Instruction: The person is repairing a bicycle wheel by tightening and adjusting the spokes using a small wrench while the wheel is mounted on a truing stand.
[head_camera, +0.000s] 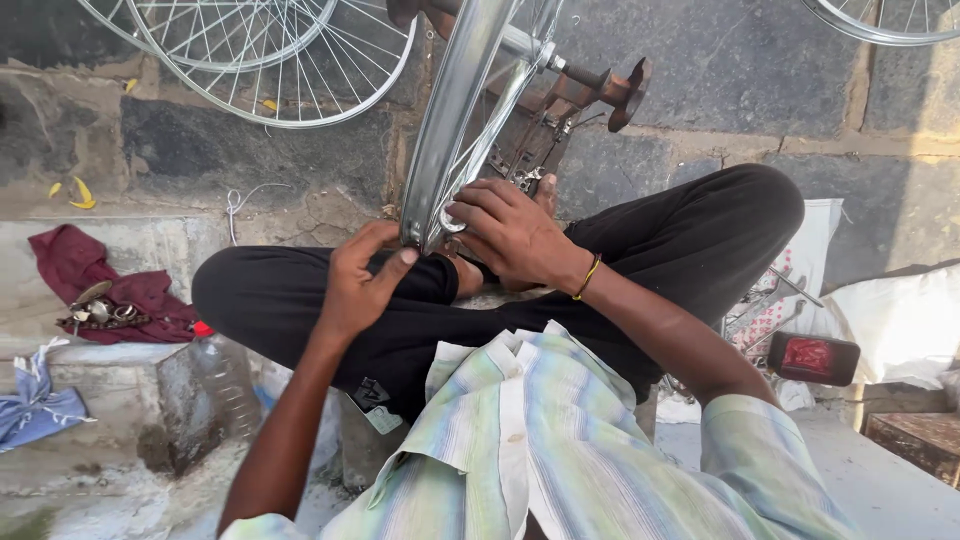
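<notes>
Cross-legged on the stone floor (700, 70), I grip the bare, tyreless steel wheel rim (455, 110) upright over my lap, left hand (362, 280) and right hand (510, 235) both closed on its lower edge, spokes fitted, work apparently midway.

I see only the lower part of the bicycle rim (455, 130); the top edge of the picture cuts it off. My right hand (515, 232) covers the place where its fingers meet the rim. The far spoked wheels (270, 60) are cut too. The small metal parts (100, 312) on the red cloth (90, 275) at left are too small to tell.
</notes>
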